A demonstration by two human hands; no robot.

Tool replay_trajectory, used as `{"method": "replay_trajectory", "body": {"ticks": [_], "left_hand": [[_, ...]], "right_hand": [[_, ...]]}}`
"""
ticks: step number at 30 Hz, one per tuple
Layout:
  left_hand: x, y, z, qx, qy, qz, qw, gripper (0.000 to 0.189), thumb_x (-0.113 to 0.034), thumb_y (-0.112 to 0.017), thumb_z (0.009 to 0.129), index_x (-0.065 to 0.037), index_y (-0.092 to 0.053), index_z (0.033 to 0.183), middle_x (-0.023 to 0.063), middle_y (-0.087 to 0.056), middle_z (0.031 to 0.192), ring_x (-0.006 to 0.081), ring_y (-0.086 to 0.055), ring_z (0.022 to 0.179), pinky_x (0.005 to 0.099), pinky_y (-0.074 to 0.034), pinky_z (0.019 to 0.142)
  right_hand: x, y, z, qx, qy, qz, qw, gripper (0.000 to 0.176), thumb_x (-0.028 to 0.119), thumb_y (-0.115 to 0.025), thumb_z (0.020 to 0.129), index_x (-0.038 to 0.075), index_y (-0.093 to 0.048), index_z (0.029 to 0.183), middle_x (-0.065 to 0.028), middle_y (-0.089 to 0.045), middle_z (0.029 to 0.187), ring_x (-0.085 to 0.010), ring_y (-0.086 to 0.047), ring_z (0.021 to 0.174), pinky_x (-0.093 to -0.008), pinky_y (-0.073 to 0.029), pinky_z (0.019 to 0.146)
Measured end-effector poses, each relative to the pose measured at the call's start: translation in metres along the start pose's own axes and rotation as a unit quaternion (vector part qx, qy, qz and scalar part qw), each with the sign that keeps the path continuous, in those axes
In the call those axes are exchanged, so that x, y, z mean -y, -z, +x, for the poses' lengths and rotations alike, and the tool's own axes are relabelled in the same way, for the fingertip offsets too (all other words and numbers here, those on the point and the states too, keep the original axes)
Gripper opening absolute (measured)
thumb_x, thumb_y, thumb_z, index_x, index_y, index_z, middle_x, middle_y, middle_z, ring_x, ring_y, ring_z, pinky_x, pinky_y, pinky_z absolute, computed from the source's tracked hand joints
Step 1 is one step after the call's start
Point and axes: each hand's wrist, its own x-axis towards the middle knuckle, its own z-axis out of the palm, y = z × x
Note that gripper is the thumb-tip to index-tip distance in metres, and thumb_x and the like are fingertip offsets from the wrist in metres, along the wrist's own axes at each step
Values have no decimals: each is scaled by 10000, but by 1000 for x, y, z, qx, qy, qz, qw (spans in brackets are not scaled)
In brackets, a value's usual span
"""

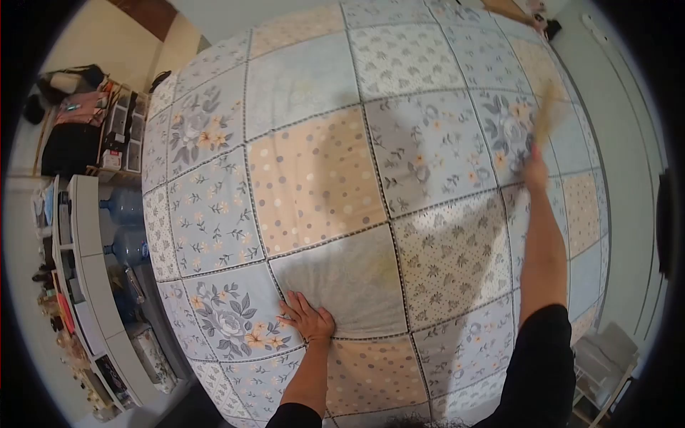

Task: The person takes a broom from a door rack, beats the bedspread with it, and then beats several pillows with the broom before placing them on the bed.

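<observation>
A person in black sleeves leans over a bed spread with a patchwork sheet, left hand pressed flat on the near part, fingers spread and grasping nothing. The right hand, arm stretched well forward, is closed around the near end of a tan brush over the far right of the bed. The brush is blurred, and whether it touches the fabric cannot be told.

The brush appears light and fairly stiff, best held by its narrow near end, as here, with the far end left free. The sheet, printed with flowers and dots, looks soft, thin and pliable, neither heavy nor fragile; it could slide or ruck under a dragging stroke. An open palm would steady it, while its edges would be the place to grip it. Blue water jugs stand at left; a chair sits at lower right.
</observation>
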Motion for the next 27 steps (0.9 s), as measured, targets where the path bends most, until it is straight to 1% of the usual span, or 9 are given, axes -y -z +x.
{"method": "replay_trajectory", "body": {"ticks": [3,7,9,12,14,20,24,26,27], "left_hand": [[-2,1,6,-28,-21,-25,999,716,-267,-429,807,70,-302,1425,205,-175,1572,489,-24,1443,722,94,1071],[-6,7,5,20,23,-22,999,765,-250,-452,775,70,-264,1444,211,-166,1575,494,-4,1442,726,88,1070],[-9,9,4,37,31,-21,999,781,-245,-460,764,69,-255,1449,212,-163,1576,494,1,1442,726,89,1070],[-6,6,3,34,40,-19,998,790,-234,-469,751,73,-255,1446,211,-160,1578,492,7,1443,726,89,1070],[0,2,1,11,12,-18,1000,780,-242,-458,773,59,-233,1457,206,-160,1580,492,7,1445,723,94,1071],[-1,3,2,6,4,-13,1000,740,-222,-424,790,55,-230,1448,226,-173,1571,477,-15,1453,689,108,1092],[5,-7,0,-27,-16,2,999,766,-224,-453,793,29,-200,1471,227,-189,1564,487,-31,1448,704,103,1087],[-8,7,5,18,19,12,1000,771,-209,-465,778,31,-212,1465,228,-195,1562,487,-35,1447,693,102,1095],[-16,15,7,62,65,24,996,776,-194,-478,763,33,-223,1460,228,-201,1560,488,-39,1447,682,101,1103]], "right_hand": [[172,-80,-7,57,142,213,965,300,122,-458,939,25,-559,1204,-143,-651,942,-276,-633,841,-413,-504,761],[434,-94,-163,343,252,505,751,394,332,-456,993,77,-591,1262,-135,-647,1177,-249,-613,1049,-371,-459,924],[458,13,-225,310,351,323,822,412,393,-444,992,115,-616,1244,-156,-650,1135,-267,-613,1064,-393,-461,926],[435,-25,-212,241,351,476,769,414,377,-435,996,113,-589,1274,-171,-638,1140,-312,-597,1080,-412,-458,936],[356,-67,-115,74,399,363,839,468,324,-406,1010,124,-426,1433,-154,-587,1282,-317,-552,1166,-387,-404,1028],[14,31,80,-104,32,152,982,591,455,-222,1036,47,-531,1332,-192,-622,1230,-363,-578,1156,-415,-439,959],[-3,-7,61,1,28,193,981,570,438,-231,1042,53,-486,1377,-177,-602,1271,-322,-563,1183,-398,-415,995],[126,-7,8,180,73,156,968,470,332,-333,1033,77,-453,1409,-141,-571,1332,-292,-558,1191,-372,-395,1035],[171,-40,-12,112,299,328,889,451,263,-407,1000,93,-448,1415,-140,-572,1334,-265,-560,1191,-359,-405,1032]]}}
